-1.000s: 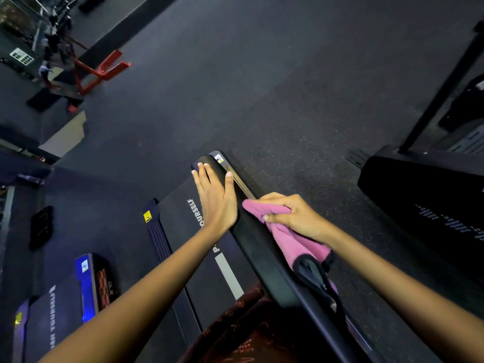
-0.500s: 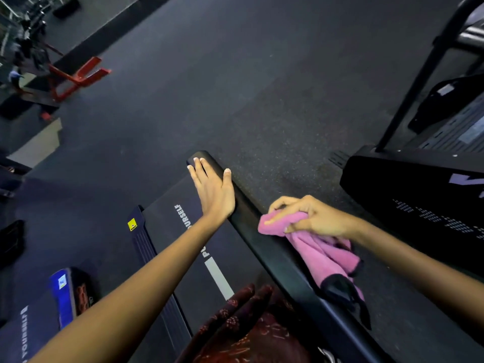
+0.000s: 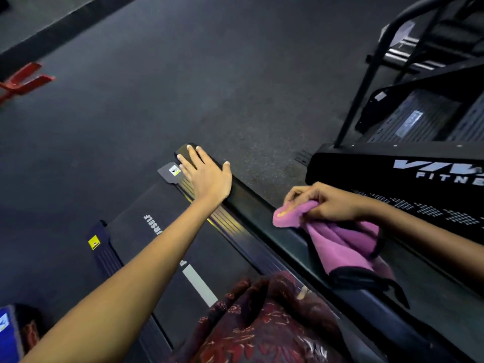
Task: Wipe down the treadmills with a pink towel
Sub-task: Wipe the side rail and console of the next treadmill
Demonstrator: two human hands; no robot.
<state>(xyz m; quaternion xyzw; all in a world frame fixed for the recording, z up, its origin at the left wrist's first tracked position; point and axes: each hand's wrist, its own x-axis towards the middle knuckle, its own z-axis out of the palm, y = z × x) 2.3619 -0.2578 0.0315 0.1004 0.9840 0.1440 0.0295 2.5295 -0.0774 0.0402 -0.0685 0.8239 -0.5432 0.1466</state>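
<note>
— What is the right hand (image 3: 323,203) doing?

— Its fingers are curled tight round a bunched end of the pink towel (image 3: 337,239). The gathered wad sits under the knuckles and presses on the black side rail (image 3: 251,203) of the treadmill (image 3: 146,231). The rest of the cloth hangs loose below the grip, down the outer face of the rail, and ends in a dark-edged hem.

— And the left hand (image 3: 207,176)?

— Flat, holding nothing. The fingers are straight and slightly spread, with the palm resting on the far end of the same rail, beyond the towel hand. The thumb hooks over the rail's outer edge.

— How far apart are the two hands?

— Near each other but not touching; a bare stretch of rail lies between them.

— What sits on the inner side of the grip?

— The dark belt of the treadmill, with white lettering partly hidden by the left forearm, and a yellow sticker (image 3: 94,242) on the opposite rail. Closer to the person than the towel is patterned maroon clothing (image 3: 262,323).

— And on the outer side?

— A strip of speckled floor (image 3: 209,74), then another black machine (image 3: 392,174) with white lettering cut off by the frame edge. A red metal frame (image 3: 23,81) lies well away, far beyond the left hand.
</note>
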